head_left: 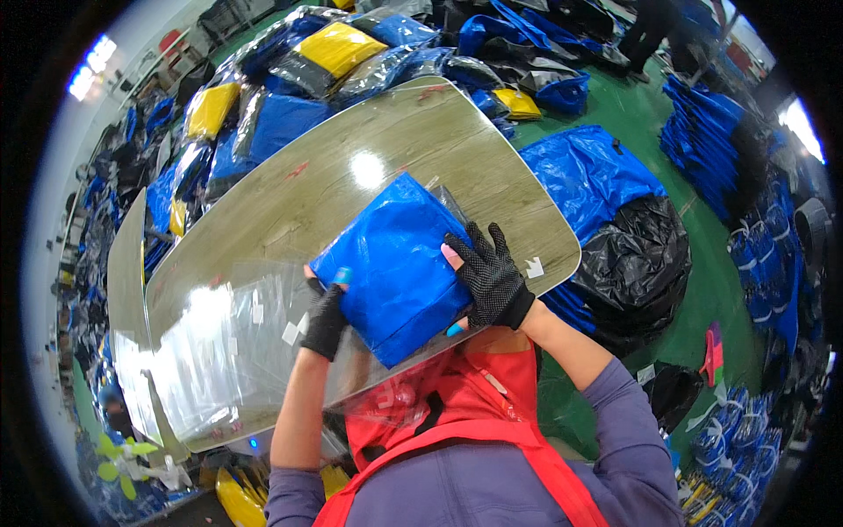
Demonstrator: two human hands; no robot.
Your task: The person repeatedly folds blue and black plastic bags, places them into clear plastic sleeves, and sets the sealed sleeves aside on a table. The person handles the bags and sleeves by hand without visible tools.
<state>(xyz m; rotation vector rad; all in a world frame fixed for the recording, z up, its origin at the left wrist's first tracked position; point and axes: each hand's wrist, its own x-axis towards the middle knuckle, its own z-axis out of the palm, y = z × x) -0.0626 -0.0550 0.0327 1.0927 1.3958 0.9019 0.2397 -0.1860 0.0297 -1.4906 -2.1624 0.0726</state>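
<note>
A folded square of blue plastic sheeting (395, 263), perhaps a folded bag, lies over the near edge of a wood-patterned table (290, 215). My left hand (325, 321), in a black fingerless glove, grips its left edge, with the blue-tipped thumb on top and the fingers partly hidden. My right hand (492, 277), in a dotted black glove with some bare fingertips, rests on the right edge with its fingers spread. Some clear plastic shows behind the blue square's far corner. Thin clear plastic sleeves (206, 351) lie on the table beside my left hand.
Packed blue and yellow bundles (342, 48) are heaped beyond the table. Blue sheeting (593, 167) and a black plastic bundle (637, 263) stand at its right. A red and pink tool (712, 353) and wrapped stacks (738, 439) lie on the green floor.
</note>
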